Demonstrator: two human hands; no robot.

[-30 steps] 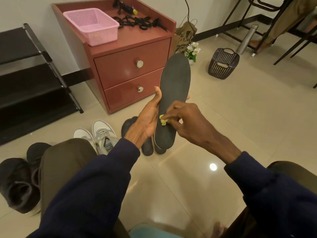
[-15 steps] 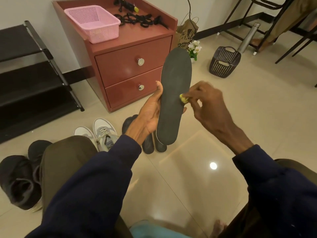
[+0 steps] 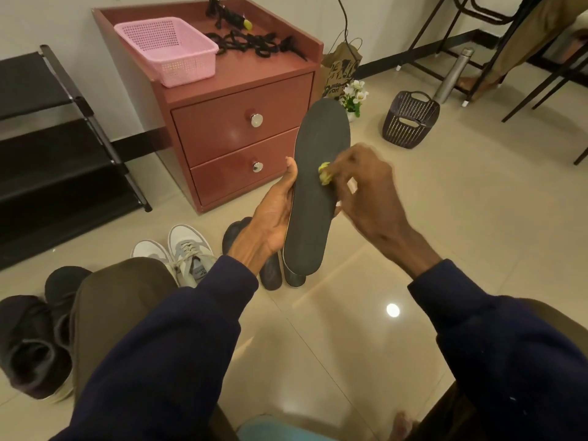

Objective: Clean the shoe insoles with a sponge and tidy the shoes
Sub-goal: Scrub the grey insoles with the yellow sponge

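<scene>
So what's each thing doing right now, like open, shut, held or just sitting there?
insole: held up on end by the left hand.
sponge: pinched in the right hand, pressed on the insole.
drawers: both shut.
pink basket: upright on the cabinet.
white sneakers: side by side on the floor.

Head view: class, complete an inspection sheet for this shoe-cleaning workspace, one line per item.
Surface: glossy tiled floor.
Job's things: dark insole held toe-end up; yellow sponge against it; white sneakers, dark shoes and other insoles on the floor.
Clutter: pink basket and black straps on the red cabinet.
Hands: left hand grips the insole's edge; right hand pinches the sponge.
Cables: one dark cable against the wall behind the cabinet.
Surroundings: black shoe rack, dark basket, paper bag, flask.
</scene>
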